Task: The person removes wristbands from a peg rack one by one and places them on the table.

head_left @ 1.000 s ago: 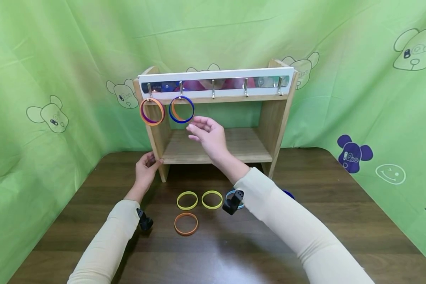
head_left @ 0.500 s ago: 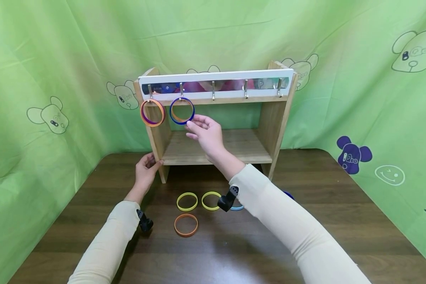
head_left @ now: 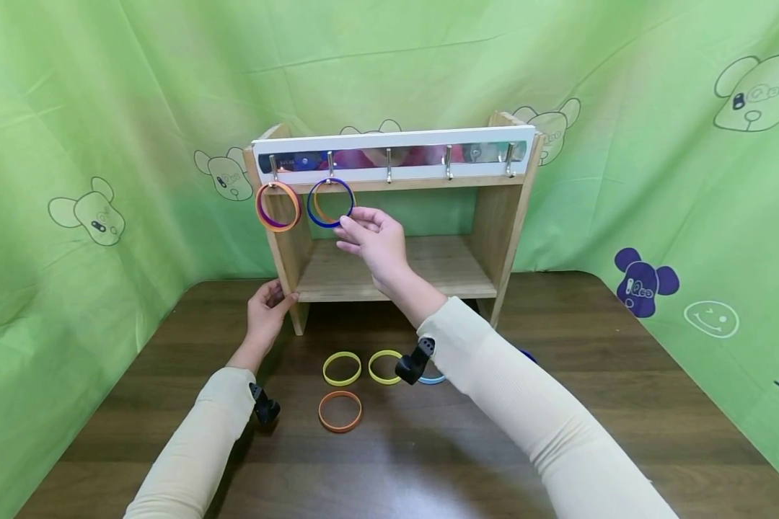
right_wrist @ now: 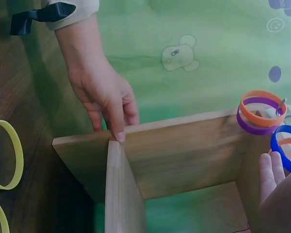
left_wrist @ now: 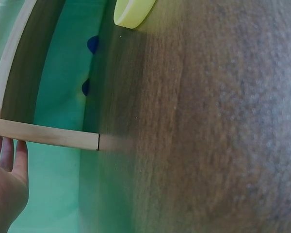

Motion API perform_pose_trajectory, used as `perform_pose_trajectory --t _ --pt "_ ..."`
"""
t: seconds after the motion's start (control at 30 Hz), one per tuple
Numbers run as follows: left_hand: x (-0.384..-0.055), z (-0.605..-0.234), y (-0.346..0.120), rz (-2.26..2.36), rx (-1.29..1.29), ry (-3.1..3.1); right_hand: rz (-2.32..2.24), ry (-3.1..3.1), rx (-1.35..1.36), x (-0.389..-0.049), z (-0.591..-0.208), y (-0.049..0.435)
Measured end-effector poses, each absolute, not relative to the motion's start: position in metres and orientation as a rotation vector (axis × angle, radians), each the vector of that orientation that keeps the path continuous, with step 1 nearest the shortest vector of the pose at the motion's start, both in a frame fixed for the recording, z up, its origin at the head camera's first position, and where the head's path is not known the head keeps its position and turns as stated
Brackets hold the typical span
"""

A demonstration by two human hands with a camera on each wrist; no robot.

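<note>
My right hand pinches the lower right edge of a blue wristband between thumb and fingertips. That band hangs from the second hook, with an orange wristband behind it. On the first hook hang an orange wristband and a purple wristband together. My left hand grips the left side panel of a wooden shelf, thumb on the near face; in the left wrist view its fingers lie behind the panel's edge.
On the table lie two yellow wristbands, an orange wristband, a light blue wristband partly behind the right wrist camera, and a dark blue wristband mostly behind the sleeve. Three more hooks line the rail. A green curtain stands behind.
My right hand has moved slightly left and up, from beside the blue wristband to holding its edge. The blue band has shifted a little against the orange one. My left hand stays on the shelf.
</note>
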State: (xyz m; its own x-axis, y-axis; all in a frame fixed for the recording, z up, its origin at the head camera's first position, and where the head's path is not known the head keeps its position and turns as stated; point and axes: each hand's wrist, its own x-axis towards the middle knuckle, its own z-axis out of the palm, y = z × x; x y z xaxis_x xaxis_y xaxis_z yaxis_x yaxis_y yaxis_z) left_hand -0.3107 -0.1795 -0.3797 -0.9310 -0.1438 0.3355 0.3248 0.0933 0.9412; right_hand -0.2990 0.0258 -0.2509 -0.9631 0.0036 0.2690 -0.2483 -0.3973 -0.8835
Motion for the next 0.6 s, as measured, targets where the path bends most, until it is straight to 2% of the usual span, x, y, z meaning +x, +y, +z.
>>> perform_pose_trajectory --t 0.6 --pt "-0.3107 -0.3794 -0.1791 -1.912 -0.166 -2.033 2.496 -1.608 0.314 -0.2932 -0.2419 0.0271"
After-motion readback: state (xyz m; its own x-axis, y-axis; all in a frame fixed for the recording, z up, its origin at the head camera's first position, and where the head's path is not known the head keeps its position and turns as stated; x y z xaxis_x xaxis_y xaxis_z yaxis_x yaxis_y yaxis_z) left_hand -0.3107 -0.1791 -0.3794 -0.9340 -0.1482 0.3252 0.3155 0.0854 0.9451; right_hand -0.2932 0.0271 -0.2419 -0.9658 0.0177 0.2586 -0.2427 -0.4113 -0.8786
